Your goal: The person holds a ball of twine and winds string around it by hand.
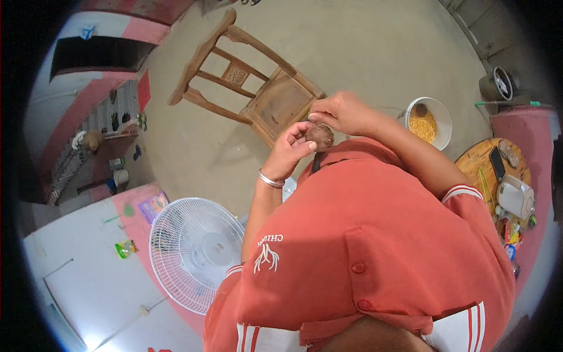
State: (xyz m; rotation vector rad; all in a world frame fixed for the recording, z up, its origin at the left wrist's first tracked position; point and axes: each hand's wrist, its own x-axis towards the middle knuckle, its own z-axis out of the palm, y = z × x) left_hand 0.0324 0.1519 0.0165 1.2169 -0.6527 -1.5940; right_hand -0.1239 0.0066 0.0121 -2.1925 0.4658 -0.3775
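My left hand (288, 152), with a silver bangle at the wrist, holds a brown, rough-surfaced round object (320, 137) between thumb and fingers, in front of my waist. What it is made of is hard to tell. Just above it is my right hand (341, 113), its thumb and index finger brought together close to the object's upper edge. Whether something thin is pinched there cannot be made out. Beyond both hands stands a carved wooden chair (281, 103), its backrest leaning away to the upper left.
To the right, a white bucket (445, 125) contains yellow grains (422, 125) and a brown round piece (421, 110). A wooden table (473, 163) nearby bears a phone (497, 162) and a white electric kettle (515, 196). At left is a white fan (193, 251). A dark bucket (495, 86) stands farther right.
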